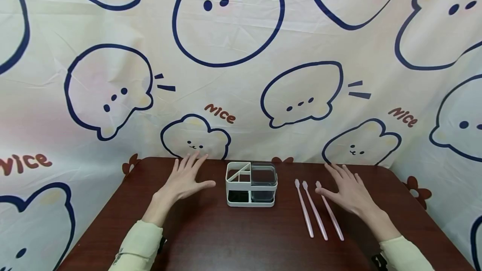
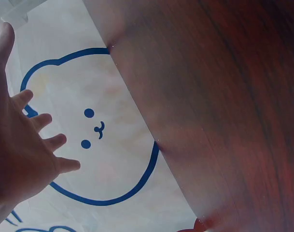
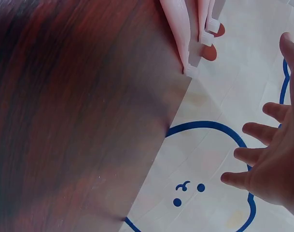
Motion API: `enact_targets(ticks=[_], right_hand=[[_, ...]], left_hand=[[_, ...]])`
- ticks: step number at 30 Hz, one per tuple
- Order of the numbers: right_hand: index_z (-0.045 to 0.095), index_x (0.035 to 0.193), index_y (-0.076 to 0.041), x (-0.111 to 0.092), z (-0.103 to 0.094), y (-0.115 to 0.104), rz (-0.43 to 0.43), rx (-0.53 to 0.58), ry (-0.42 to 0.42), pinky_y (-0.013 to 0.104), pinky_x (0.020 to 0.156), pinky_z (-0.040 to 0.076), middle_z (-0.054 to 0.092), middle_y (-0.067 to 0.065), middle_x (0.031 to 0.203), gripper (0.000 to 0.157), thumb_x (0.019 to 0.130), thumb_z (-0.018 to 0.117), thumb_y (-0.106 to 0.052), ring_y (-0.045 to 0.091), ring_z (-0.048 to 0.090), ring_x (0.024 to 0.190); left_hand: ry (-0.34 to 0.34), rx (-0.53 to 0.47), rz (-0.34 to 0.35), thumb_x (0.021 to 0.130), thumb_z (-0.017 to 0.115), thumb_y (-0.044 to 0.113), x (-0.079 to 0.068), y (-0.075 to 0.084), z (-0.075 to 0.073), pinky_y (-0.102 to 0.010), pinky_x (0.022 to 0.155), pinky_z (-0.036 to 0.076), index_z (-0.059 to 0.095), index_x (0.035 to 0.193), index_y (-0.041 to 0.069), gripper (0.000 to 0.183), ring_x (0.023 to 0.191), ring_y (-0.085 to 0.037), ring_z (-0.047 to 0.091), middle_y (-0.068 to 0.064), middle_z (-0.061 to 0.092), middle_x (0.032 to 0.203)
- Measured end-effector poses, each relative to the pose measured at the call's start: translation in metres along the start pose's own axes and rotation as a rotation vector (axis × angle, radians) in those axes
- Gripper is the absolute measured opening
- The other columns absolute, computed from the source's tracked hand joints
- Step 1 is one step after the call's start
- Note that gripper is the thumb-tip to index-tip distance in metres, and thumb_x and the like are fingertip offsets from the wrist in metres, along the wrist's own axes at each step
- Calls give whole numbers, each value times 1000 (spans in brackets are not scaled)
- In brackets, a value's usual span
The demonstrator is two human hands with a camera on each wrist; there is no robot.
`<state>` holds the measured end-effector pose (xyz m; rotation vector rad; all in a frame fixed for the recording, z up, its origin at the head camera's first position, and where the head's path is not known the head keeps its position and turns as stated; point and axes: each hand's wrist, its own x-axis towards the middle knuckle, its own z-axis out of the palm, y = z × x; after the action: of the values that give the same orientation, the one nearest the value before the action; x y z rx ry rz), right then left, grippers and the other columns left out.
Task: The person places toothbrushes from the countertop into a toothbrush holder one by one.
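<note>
My left hand (image 1: 184,181) is spread over the left side of the table, fingers straight and holding nothing. Just to its right stands a pale toothbrush holder (image 1: 250,188) with divided sections and a clear cup (image 1: 263,175) set in its right side. Three pink toothbrushes (image 1: 313,212) lie side by side to the right of the holder, heads toward the back edge. Over the rightmost brush's upper part, my right hand (image 1: 348,191) is held with fingers apart and nothing in its grasp. The right wrist view shows the toothbrushes (image 3: 178,24) beyond the spread fingers (image 3: 258,133).
The dark brown wooden table (image 1: 226,241) ends at a pale curtain (image 1: 241,87) printed with blue cartoon outlines, which hangs along its back and sides. Both forearms come in from the front corners in light sleeves (image 1: 139,244).
</note>
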<state>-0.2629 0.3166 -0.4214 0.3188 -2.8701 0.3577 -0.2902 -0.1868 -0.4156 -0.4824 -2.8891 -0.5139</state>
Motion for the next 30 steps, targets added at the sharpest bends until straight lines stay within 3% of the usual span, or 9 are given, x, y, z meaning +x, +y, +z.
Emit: enact_targets(ticks=[16,22,30], right_hand=[[46,146,-7,1,4,-2,-64,48,59,66,99,42,52,24,141,79,89,66,-57,47,50,126],[48,144,-7,0,6,-4,-60,69,54,65,95,45,53,24,140,74,90,67,-53,47,52,123],[53,140,-7,-2,5,-7,-63,101,32,63,93,48,56,22,135,68,91,67,-52,43,55,120]], left_hand=[[-12,-129,38,78,62,75,-1,8,2,-67,118,16,29,157,29,97,148,-39,24,-8,23,164],[-11,-180,49,78,66,72,1,15,3,-67,114,26,30,156,26,98,147,-37,28,-7,26,164],[-84,-282,65,80,71,63,4,29,5,-62,115,30,30,156,30,92,148,-30,31,-2,30,162]])
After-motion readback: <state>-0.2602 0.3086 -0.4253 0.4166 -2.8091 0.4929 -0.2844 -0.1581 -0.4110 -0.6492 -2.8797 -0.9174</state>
